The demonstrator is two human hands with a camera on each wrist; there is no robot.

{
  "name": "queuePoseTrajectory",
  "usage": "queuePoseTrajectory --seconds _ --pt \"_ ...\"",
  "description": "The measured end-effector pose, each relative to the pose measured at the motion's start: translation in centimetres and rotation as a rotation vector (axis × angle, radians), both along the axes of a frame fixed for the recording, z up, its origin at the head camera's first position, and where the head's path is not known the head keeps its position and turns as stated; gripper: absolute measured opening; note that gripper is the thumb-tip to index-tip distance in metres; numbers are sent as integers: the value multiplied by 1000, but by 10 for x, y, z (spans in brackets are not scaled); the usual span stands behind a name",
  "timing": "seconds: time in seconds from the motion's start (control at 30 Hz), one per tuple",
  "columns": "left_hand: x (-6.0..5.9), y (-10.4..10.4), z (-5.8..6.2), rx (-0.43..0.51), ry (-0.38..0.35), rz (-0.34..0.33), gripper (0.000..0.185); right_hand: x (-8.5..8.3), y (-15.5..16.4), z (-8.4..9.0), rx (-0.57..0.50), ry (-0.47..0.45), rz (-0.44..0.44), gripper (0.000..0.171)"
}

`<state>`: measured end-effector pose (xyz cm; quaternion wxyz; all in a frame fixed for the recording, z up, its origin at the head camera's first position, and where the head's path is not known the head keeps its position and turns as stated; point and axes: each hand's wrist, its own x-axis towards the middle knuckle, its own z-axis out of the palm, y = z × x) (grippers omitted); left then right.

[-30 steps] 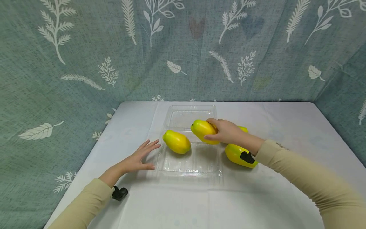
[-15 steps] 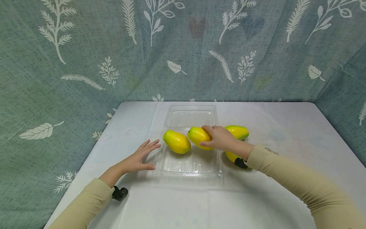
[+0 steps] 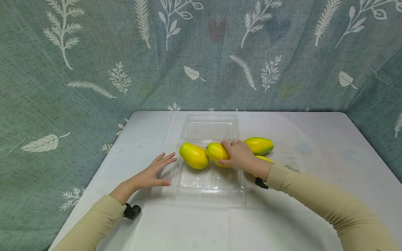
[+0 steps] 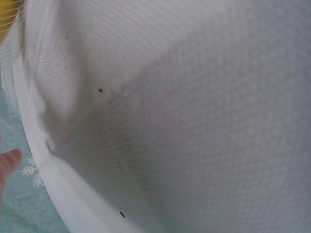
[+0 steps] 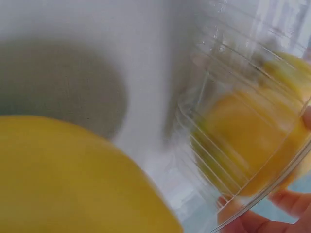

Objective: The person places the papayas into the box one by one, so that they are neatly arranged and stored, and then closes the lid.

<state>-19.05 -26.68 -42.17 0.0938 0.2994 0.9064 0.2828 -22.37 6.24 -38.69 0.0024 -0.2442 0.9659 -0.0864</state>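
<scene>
My right hand (image 3: 240, 157) grips a yellow papaya with a green tip (image 3: 216, 154) inside the near half of a clear plastic clamshell box (image 3: 210, 183). Another papaya (image 3: 194, 156) lies to its left in the same half, close against it. In the right wrist view the gripped papaya (image 5: 248, 145) shows through the ribbed clear wall. My left hand (image 3: 147, 177) is beside the box's left edge, fingers spread and holding nothing. The left wrist view catches only a fingertip (image 4: 10, 160) and mostly white cloth.
Right of the box, a papaya (image 3: 260, 145) lies on the white tablecloth (image 3: 194, 223). Nearer, a second one (image 3: 264, 158) is mostly hidden under the right wrist. The box's lid (image 3: 210, 130) lies folded back behind. A patterned curtain (image 3: 220, 76) hangs at the rear.
My right hand has moved left and down, bringing the papaya from above the box in beside the other one. My left hand has stayed still.
</scene>
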Motion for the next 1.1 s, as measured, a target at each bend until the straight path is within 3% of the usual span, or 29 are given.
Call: queuePoseTrajectory --seconds 0.5,0.73,0.93,1.1 --pt "0 1 1 4 5 -4 74 2 1 3 20 14 9 65" --pt "0 0 1 -13 4 -1 75 0 6 15 -38 -98 -20 65" --pt "-1 -1 -1 -15 -2 2 76 0 38 37 -115 -161 -87 60" --pt "2 1 4 -8 -7 3 75 5 78 42 -165 -203 -141 61"
